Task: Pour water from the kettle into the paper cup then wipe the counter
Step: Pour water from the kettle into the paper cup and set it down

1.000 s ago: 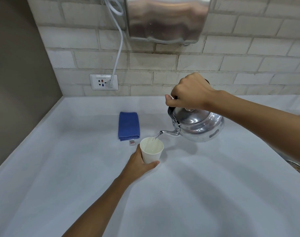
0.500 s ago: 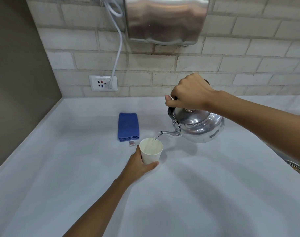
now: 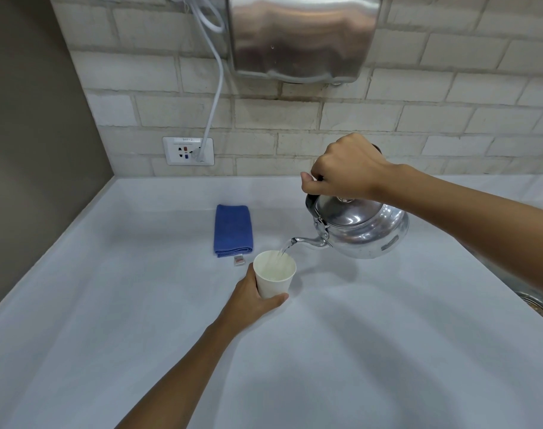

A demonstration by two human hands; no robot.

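With our right hand (image 3: 346, 168) clamped on the tilted kettle (image 3: 361, 227) and left hand (image 3: 251, 297) wrapped around the paper cup (image 3: 274, 274) on the counter (image 3: 357, 351), we should pour gently, keeping the stream centred.

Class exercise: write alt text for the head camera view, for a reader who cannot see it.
A right hand tilts a metal kettle, pouring water into a paper cup steadied by the left hand on a white counter. A folded blue cloth lies behind the cup.
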